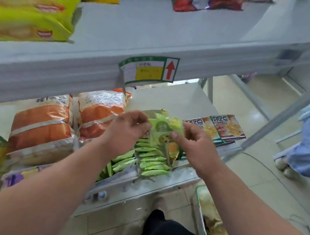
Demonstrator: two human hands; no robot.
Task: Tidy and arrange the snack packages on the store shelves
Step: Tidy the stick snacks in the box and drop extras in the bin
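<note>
I have left hand and right hand both pinching small light-green foil snack packet, frame centre | packet's long axis runs top-to-bottom | open box of matching green packets directly below on lower grey shelf | both hands equally near

Green snack packets against pale grey shelves

Light green packet with darker green emblem; bright green packets in rows below; orange-and-white bags; yellow bags; green-bordered label with red arrow.

Red up-arrow on shelf-edge label (its print blurred).
</note>
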